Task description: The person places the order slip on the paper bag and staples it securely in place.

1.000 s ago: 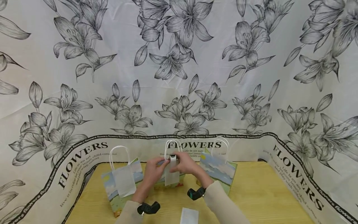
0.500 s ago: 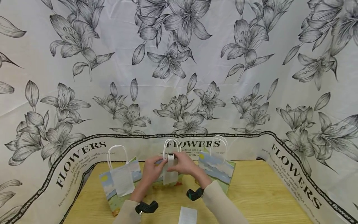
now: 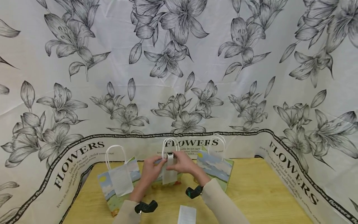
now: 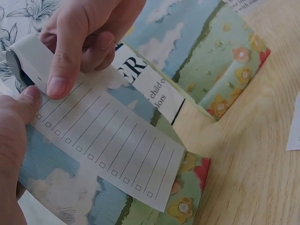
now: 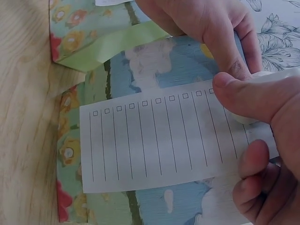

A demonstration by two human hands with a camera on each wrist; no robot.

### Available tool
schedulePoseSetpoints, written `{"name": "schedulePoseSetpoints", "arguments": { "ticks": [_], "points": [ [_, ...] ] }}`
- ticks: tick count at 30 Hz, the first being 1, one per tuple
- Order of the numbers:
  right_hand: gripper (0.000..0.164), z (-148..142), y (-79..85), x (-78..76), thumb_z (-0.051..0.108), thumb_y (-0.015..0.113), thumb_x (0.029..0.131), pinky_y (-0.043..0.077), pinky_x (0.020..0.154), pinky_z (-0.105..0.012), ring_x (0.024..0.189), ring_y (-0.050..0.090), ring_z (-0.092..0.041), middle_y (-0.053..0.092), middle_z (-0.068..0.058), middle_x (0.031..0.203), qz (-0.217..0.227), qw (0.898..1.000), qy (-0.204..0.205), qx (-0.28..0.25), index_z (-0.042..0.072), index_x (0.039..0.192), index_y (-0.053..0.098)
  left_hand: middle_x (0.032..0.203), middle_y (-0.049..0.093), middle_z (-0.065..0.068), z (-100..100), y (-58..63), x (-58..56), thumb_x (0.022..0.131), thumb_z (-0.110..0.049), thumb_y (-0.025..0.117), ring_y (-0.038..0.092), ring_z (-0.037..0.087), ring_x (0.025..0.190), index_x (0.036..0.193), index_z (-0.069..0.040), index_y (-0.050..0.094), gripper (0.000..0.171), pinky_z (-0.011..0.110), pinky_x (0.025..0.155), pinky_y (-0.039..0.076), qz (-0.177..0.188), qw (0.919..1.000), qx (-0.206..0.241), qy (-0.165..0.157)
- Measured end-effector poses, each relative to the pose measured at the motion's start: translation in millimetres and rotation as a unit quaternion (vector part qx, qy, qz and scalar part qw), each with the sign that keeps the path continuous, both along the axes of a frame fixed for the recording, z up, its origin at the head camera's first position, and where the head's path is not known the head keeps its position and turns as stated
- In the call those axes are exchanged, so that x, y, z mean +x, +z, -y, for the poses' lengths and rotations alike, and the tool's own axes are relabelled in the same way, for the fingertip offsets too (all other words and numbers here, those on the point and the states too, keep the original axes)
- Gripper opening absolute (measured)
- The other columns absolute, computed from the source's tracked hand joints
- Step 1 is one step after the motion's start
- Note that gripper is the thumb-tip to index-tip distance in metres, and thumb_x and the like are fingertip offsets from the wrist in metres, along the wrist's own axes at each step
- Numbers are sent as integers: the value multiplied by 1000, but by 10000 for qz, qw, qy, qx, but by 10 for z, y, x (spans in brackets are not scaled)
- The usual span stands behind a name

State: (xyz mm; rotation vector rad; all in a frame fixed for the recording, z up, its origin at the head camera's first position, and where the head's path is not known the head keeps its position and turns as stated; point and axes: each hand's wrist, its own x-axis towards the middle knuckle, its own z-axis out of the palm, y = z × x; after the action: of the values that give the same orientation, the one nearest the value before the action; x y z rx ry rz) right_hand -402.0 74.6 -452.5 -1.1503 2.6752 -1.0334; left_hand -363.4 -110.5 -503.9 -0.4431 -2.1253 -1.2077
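The list (image 4: 117, 145) lies against the bag (image 4: 61, 187); my left hand (image 3: 152, 169) pinches its edge, my right hand (image 3: 183, 162) grips the white tool (image 4: 35, 63). The list should be light, easily creased, safest held by edges.

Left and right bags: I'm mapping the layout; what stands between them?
The head view shows a middle bag, a white slip over its front, and left hand and right hand at its top.

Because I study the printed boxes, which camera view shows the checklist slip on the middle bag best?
The left wrist view: the checklist slip appears large, with more printed boxes uncovered. The right wrist view shows it large too, but the right hand hides more. The head view shows it small, its print unreadable.
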Motion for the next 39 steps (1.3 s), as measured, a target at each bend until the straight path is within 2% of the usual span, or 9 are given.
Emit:
{"name": "schedulePoseSetpoints", "arguments": {
  "ticks": [7, 16, 20, 25, 31, 39],
  "points": [
    [35, -19, -17, -28, 32, 81, 82, 46, 61, -28, 71, 56, -7, 62, 9, 86, -93, 9999, 90, -85, 18, 109, 64, 86, 72, 0, -7, -15, -23, 86, -15, 76, 68, 13, 78, 90, -11, 76, 6, 30, 66, 55, -52, 10000, -7, 1],
    [33, -25, -39, -12, 31, 81, 81, 49, 68, -29, 79, 59, -7, 64, 9, 94, -153, 9999, -32, -43, 20, 108, 66, 86, 72, 1, -32, -16, -14, 86, -14, 75, 68, 13, 77, 90, -10, 76, 6, 29, 64, 55, -32, 10000, 10, -44],
    [28, -17, -39, -3, 29, 82, 81, 49, 64, -28, 74, 59, -7, 64, 9, 89, -70, 9999, -72, -107, 19, 103, 66, 87, 72, 0, -30, -14, -12, 86, -15, 75, 68, 13, 76, 90, -11, 76, 6, 28, 63, 55, -45, 10000, -15, -41],
    [24, -6, -44, -1, 26, 83, 80, 43, 55, -26, 61, 51, -8, 60, 9, 78, -51, 9996, -62, -262, 18, 94, 66, 86, 72, 1, -23, -3, -10, 86, -15, 75, 68, 13, 76, 90, -10, 76, 6, 28, 63, 55, -51, 10000, -70, -36],
    [23, 5, -89, -4, 26, 84, 79, 36, 51, -24, 53, 39, -9, 53, 6, 66, 39, 9994, -65, -332, 18, 85, 63, 88, 71, -1, -9, -11, 22, 87, -18, 74, 68, 13, 78, 90, -11, 76, 7, 27, 64, 55, 188, 9998, -85, -16],
    [26, 20, -92, -48, 27, 85, 77, 28, 49, -24, 49, 31, -8, 41, 6, 58, -332, 9990, -32, -306, 20, 81, 60, 91, 72, -1, -10, 70, 47, 88, -20, 73, 68, 14, 85, 94, -12, 76, 10, 33, 70, 56, 145, 9998, -107, -116]
  ]
}}
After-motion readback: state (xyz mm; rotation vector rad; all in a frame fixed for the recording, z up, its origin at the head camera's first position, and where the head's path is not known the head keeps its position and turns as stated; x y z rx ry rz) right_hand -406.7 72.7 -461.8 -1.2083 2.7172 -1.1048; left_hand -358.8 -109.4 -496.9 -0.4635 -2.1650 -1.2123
